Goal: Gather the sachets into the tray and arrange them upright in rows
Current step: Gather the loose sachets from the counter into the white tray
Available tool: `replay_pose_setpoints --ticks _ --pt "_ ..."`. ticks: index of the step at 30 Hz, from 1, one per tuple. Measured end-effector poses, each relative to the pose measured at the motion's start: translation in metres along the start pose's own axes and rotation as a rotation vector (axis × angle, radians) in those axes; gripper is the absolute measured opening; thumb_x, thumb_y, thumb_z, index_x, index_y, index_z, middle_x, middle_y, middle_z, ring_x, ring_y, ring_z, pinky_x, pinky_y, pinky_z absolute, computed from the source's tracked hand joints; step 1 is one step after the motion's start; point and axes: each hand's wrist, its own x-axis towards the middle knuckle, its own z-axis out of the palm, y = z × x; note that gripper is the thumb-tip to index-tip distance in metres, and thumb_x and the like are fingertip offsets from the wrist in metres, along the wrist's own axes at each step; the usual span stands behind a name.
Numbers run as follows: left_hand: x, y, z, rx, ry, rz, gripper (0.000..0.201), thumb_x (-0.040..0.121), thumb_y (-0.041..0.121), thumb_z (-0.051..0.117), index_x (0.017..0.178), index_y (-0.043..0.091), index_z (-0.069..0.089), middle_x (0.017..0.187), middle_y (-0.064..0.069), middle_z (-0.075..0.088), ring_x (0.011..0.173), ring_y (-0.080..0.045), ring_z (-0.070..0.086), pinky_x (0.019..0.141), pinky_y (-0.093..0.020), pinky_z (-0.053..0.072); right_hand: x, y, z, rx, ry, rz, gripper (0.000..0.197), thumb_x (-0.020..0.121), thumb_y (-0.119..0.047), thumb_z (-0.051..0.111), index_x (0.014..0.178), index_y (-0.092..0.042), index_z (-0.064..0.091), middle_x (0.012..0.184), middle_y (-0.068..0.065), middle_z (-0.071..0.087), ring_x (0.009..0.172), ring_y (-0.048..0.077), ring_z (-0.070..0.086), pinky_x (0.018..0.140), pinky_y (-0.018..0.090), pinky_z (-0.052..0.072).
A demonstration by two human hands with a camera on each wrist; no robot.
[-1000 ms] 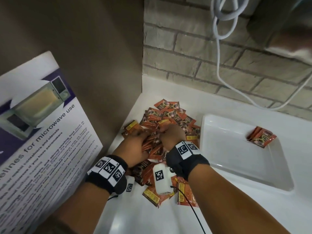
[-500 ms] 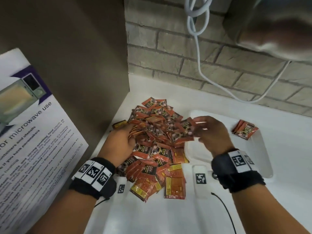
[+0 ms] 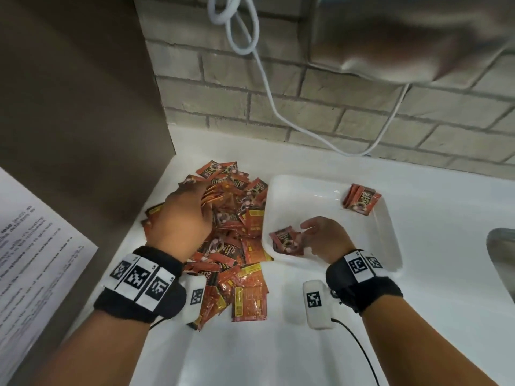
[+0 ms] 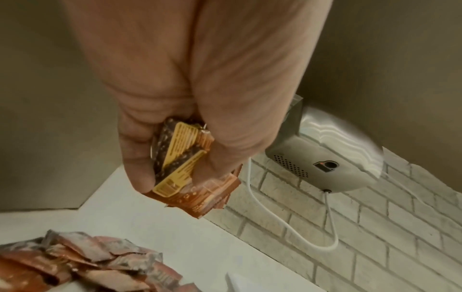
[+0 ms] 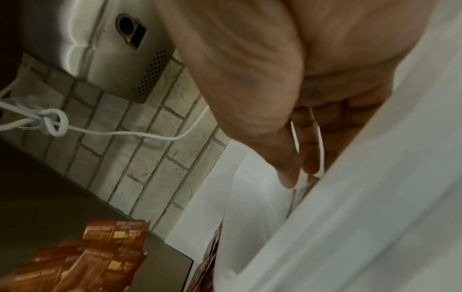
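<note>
Sachets (image 3: 234,235) lie heaped on the surface beside the tray (image 3: 390,229); my left hand (image 3: 184,218) pinches a bundle for transfer, while my right hand (image 3: 324,238) props a few (image 3: 287,242) upright against its near wall.

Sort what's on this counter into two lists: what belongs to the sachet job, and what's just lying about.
Part of the job:
- pile of sachets on the counter
- white tray
- sachets leaning in the tray's far corner
- sachets at the right hand in the tray
- bundle gripped by the left hand

Just lying about:
- microwave poster
- white cable
- hand dryer
- sink
</note>
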Motion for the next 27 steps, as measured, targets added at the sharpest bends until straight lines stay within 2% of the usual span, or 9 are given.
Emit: replay_pose_setpoints --ticks 2,4,7,10,12,15,22,24,27 --pt "-0.003 0.016 0.005 -0.05 -0.034 0.041 0.038 0.097 0.013 0.058 0.135 0.015 0.06 0.122 -0.006 0.066 0.104 -0.016 0.06 0.082 -0.022 0.044 -0.007 -0.003 -0.006 -0.151 0.048 -0.069 0.014 0.091 -0.027 0.067 0.104 -0.023 0.068 0.107 -0.007 0.068 0.102 0.016 0.061 0.093 0.028 0.045" --pt "-0.005 0.035 0.019 -0.104 -0.115 0.093 0.038 0.1 0.016 0.057 0.137 0.02 0.058 0.126 0.002 0.057 0.097 -0.007 0.054 0.075 -0.011 0.037 -0.013 -0.005 -0.01 -0.098 0.122 -0.126 0.021 0.097 -0.033 0.06 0.107 -0.017 0.07 0.106 -0.004 0.069 0.102 0.019 0.062 0.092 0.031 0.047" --pt "-0.008 0.06 0.05 -0.183 -0.218 0.169 0.042 0.1 0.014 0.056 0.142 0.017 0.054 0.138 0.004 0.046 0.104 -0.003 0.05 0.085 -0.001 0.035 -0.017 -0.014 -0.011 0.31 0.067 -0.056 0.033 0.1 -0.041 0.053 0.108 -0.012 0.067 0.101 0.003 0.071 0.095 0.024 0.068 0.083 0.038 0.056" --pt "-0.008 0.072 0.077 -0.198 -0.3 0.202 0.048 0.098 0.007 0.056 0.144 0.015 0.052 0.139 0.0 0.044 0.111 -0.014 0.056 0.096 -0.019 0.045 -0.023 -0.024 -0.013 0.74 -0.101 0.102 0.044 0.102 -0.049 0.046 0.114 -0.01 0.062 0.102 0.009 0.067 0.093 0.028 0.068 0.083 0.042 0.058" --pt "-0.007 0.075 0.09 -0.131 -0.36 0.217 0.052 0.095 0.002 0.055 0.145 0.016 0.05 0.139 -0.002 0.044 0.112 -0.022 0.059 0.098 -0.03 0.05 -0.024 -0.024 -0.015 0.815 -0.123 0.133 0.052 0.102 -0.055 0.041 0.117 -0.009 0.061 0.108 0.014 0.068 0.098 0.032 0.068 0.082 0.044 0.059" --pt "-0.004 0.076 0.098 -0.06 -0.413 0.23 0.058 0.091 0.0 0.057 0.146 0.015 0.049 0.141 -0.004 0.043 0.118 -0.025 0.055 0.101 -0.033 0.048 -0.021 -0.018 -0.017 0.877 -0.138 0.166 0.051 0.102 -0.052 0.043 0.118 -0.007 0.061 0.112 0.015 0.067 0.103 0.033 0.068 0.072 0.04 0.06" --pt "-0.006 0.08 0.093 -0.07 -0.472 0.275 0.061 0.086 0.001 0.06 0.144 0.017 0.048 0.146 -0.001 0.04 0.126 -0.025 0.05 0.1 -0.042 0.051 -0.008 -0.006 -0.01 0.718 -0.114 0.03 0.03 0.094 -0.009 0.067 0.122 -0.002 0.059 0.113 0.018 0.07 0.097 0.027 0.071 0.072 0.035 0.06" --pt "-0.007 0.073 0.086 -0.13 -0.46 0.268 0.06 0.087 -0.002 0.058 0.142 0.02 0.051 0.149 0.002 0.039 0.13 -0.023 0.049 0.102 -0.04 0.05 -0.002 -0.005 -0.01 0.599 -0.101 -0.001 0.025 0.091 -0.005 0.07 0.114 -0.006 0.062 0.113 0.016 0.07 0.094 0.026 0.071 0.07 0.034 0.06" --pt "-0.004 0.055 0.067 -0.179 -0.377 0.217 0.05 0.089 0.0 0.057 0.135 0.02 0.058 0.143 0.007 0.044 0.125 -0.016 0.051 0.101 -0.033 0.05 0.003 -0.006 -0.012 0.168 -0.035 -0.089 0.009 0.09 -0.012 0.069 0.092 -0.021 0.067 0.104 0.003 0.071 0.099 0.025 0.067 0.089 0.041 0.056"
